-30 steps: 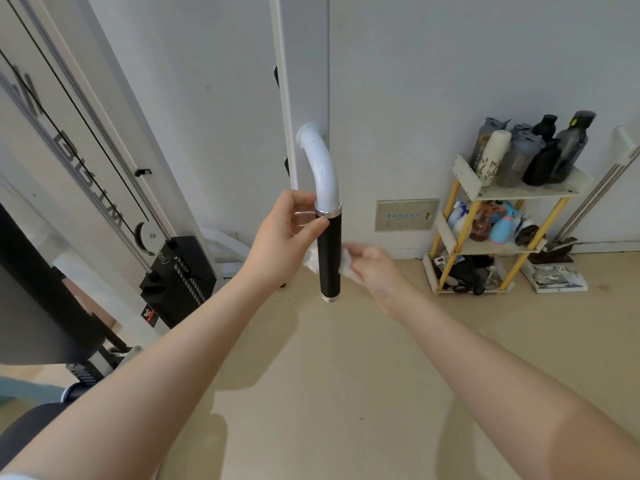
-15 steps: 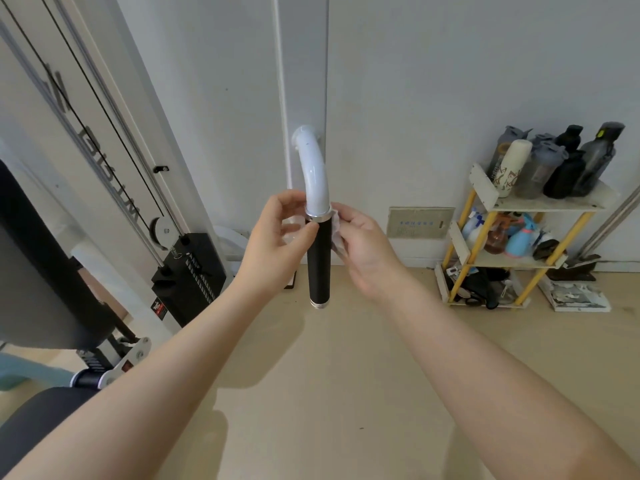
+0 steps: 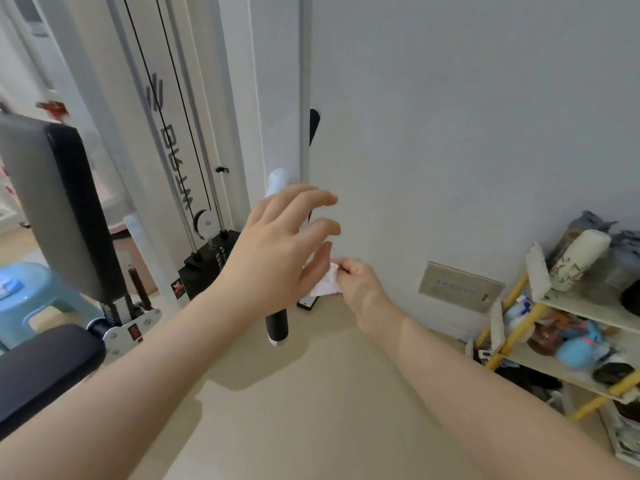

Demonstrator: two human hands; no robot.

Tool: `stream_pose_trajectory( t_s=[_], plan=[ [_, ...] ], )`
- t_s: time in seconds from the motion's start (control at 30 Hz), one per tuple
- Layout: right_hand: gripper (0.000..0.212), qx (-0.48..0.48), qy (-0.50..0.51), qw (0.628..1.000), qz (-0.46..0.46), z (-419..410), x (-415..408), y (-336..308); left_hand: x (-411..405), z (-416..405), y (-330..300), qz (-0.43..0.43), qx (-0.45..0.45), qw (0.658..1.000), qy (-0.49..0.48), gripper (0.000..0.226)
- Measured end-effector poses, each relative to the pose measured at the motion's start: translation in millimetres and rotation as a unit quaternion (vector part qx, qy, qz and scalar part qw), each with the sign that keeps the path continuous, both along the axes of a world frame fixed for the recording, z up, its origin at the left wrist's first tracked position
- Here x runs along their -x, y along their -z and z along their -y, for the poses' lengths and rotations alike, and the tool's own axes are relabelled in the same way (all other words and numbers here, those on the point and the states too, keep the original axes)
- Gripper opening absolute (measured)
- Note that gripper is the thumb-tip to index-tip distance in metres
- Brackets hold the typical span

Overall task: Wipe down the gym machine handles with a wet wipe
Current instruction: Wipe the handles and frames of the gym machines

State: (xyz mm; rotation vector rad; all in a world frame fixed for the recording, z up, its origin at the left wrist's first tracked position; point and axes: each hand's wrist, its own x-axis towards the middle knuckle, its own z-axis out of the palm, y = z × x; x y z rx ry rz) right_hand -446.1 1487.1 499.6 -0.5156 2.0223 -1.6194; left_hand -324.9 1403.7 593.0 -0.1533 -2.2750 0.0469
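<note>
While the right hand (image 3: 356, 284) pinched the wipe (image 3: 325, 284) beside the handle (image 3: 277, 325), the left hand's (image 3: 273, 251) fingers (image 3: 318, 199) spread open, wiping seemingly unfinished.

The handle (image 3: 277, 323) before me has a matt black grip with a shiny metal end cap, and at three o'clock my wipe (image 3: 325, 282) looks soft, white, crumpled.

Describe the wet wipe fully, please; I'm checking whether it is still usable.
The wet wipe is a small white sheet, crumpled and folded, looking thin and soft. The right hand pinches it just right of the black handle grip. The left hand, fingers spread, partly covers it. Whether it touches the grip cannot be told. No dirt shows.
</note>
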Motion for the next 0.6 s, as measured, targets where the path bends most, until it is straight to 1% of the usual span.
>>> stream_pose_trajectory(
  t_s=[0.07, 0.13, 0.17, 0.23, 0.3, 0.4, 0.5, 0.57, 0.6],
  plan=[
    [0.029, 0.001, -0.006, 1.0, 0.007, -6.6, 13.1, -1.0, 17.6, -12.1, 0.9, 0.057, 0.072, 0.995, -0.046, 0.023],
    [0.032, 0.02, 0.0, 0.999, 0.039, -10.5, 20.4, -1.6, 37.1, -17.0, 9.1, 0.113, 0.136, 0.979, -0.098, 0.025],
    [0.032, 0.027, 0.003, 0.998, 0.05, -12.0, 24.9, 0.1, 45.3, -18.4, 12.7, 0.139, 0.166, 0.969, -0.119, 0.028],
    [0.032, 0.029, 0.002, 0.998, 0.062, -14.0, 33.9, 2.5, 58.6, -17.2, 19.6, 0.177, 0.221, 0.948, -0.144, 0.044],
    [0.034, 0.045, 0.031, 0.995, 0.08, -14.8, 45.7, 7.0, 66.0, -14.7, 22.6, 0.202, 0.266, 0.927, -0.169, 0.05],
    [0.032, 0.072, 0.09, 0.988, 0.107, -13.9, 64.7, 14.3, 68.2, -10.5, 26.8, 0.234, 0.292, 0.906, -0.196, 0.055],
    [0.036, 0.074, 0.136, 0.984, 0.09, -1.7, 87.6, 19.8, 66.6, -3.7, 25.8, 0.25, 0.3, 0.888, -0.241, 0.061],
    [0.036, 0.076, 0.14, 0.986, 0.053, 12.2, 98.7, 14.6, 65.9, 0.4, 23.5, 0.265, 0.29, 0.88, -0.266, 0.06],
    [0.035, 0.082, 0.125, 0.989, 0.013, 20.8, 103.6, 9.8, 66.6, 2.5, 23.1, 0.268, 0.291, 0.874, -0.281, 0.059]
  ],
)
